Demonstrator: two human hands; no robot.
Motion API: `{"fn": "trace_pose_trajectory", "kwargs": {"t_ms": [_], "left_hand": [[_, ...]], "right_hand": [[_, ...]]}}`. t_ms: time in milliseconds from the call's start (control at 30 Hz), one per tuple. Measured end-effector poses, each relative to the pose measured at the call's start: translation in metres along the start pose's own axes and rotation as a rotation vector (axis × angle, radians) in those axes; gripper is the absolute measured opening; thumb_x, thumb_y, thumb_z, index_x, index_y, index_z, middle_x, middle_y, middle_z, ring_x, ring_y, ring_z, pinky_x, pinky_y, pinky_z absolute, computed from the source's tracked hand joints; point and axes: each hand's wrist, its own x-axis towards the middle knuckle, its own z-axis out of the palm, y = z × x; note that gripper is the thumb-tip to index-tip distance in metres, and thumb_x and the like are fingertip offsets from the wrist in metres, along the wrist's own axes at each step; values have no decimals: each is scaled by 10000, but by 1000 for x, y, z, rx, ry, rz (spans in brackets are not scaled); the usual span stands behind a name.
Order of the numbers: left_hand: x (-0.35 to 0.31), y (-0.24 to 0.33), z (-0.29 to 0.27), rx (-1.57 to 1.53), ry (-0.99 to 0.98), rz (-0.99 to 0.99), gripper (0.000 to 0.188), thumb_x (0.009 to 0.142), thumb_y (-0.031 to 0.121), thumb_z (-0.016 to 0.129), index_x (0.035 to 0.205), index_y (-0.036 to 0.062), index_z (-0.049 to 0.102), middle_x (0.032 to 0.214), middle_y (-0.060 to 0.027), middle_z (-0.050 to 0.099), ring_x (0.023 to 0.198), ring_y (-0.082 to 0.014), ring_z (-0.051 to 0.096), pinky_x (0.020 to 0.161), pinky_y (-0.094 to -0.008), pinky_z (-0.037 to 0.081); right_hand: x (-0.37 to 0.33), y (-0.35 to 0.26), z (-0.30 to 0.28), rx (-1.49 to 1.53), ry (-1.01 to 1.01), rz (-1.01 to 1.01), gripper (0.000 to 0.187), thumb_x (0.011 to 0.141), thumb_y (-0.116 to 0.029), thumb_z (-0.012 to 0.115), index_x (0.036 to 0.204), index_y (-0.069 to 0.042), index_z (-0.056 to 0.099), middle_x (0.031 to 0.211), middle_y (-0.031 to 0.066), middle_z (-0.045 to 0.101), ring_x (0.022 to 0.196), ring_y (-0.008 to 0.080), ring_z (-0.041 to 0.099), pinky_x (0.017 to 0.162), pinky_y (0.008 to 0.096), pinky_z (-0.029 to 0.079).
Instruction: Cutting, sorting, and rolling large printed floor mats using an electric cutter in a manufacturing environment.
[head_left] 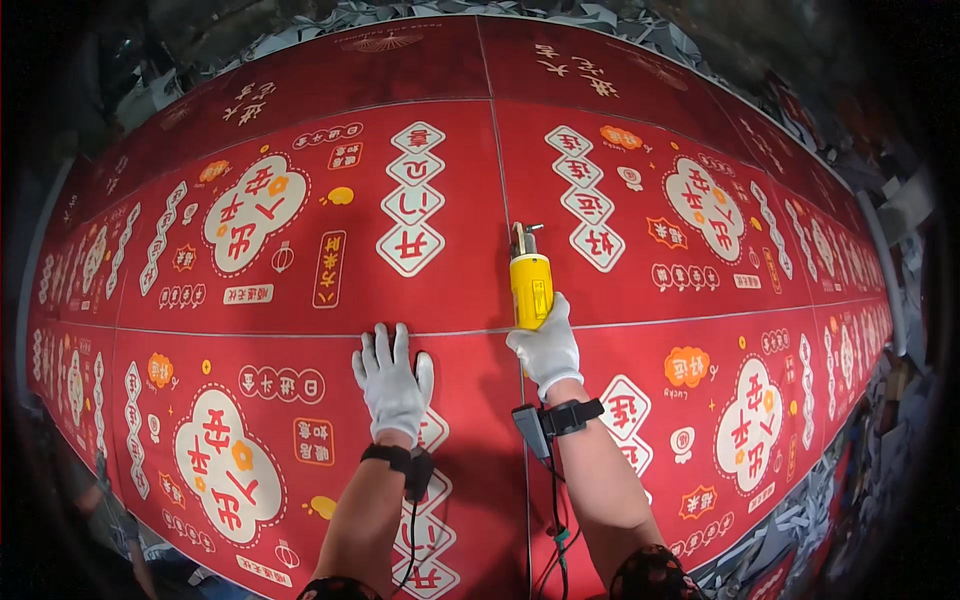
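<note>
A large red printed sheet of mat material (450,300) spreads under both hands, divided into panels by thin pale lines. My right hand (548,350), in a white glove, wraps around the rear of a yellow handheld electric cutter (532,290). The cutter's metal head points away from me and lies along the lengthwise line between two panels, just past where it meets a crosswise line. Whether the blade touches the sheet cannot be made out. To its left, my gloved left hand (392,385) rests flat on the red surface, fingers spread, holding nothing.
Grey and white offcuts (640,40) are heaped beyond the sheet's far edge, with more scraps (790,540) along the right side. Black straps sit on both wrists, and a cable (556,500) hangs by my right forearm. The sheet's edges curve down at both sides.
</note>
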Motion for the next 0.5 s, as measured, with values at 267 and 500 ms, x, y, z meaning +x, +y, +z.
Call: {"fn": "trace_pose_trajectory", "kwargs": {"t_ms": [267, 500], "left_hand": [[2, -2, -8, 22, -28, -36, 591, 883, 381, 544, 1389, 90, 457, 1454, -203, 410, 1368, -407, 325, 1141, -547, 208], [-5, -3, 1, -104, 79, -38, 627, 853, 388, 587, 1336, 6, 471, 1409, -202, 449, 1364, -382, 342, 1145, -529, 209]], "right_hand": [[89, -34, 29, 175, 53, -108, 773, 677, -116, 689, 1360, -30, 337, 1001, 155, 638, 908, 308, 654, 794, 357, 514], [55, -13, -25, 989, -108, -349, 649, 698, 69, 696, 1277, -32, 419, 962, 64, 581, 749, 156, 600, 638, 265, 522]]}}
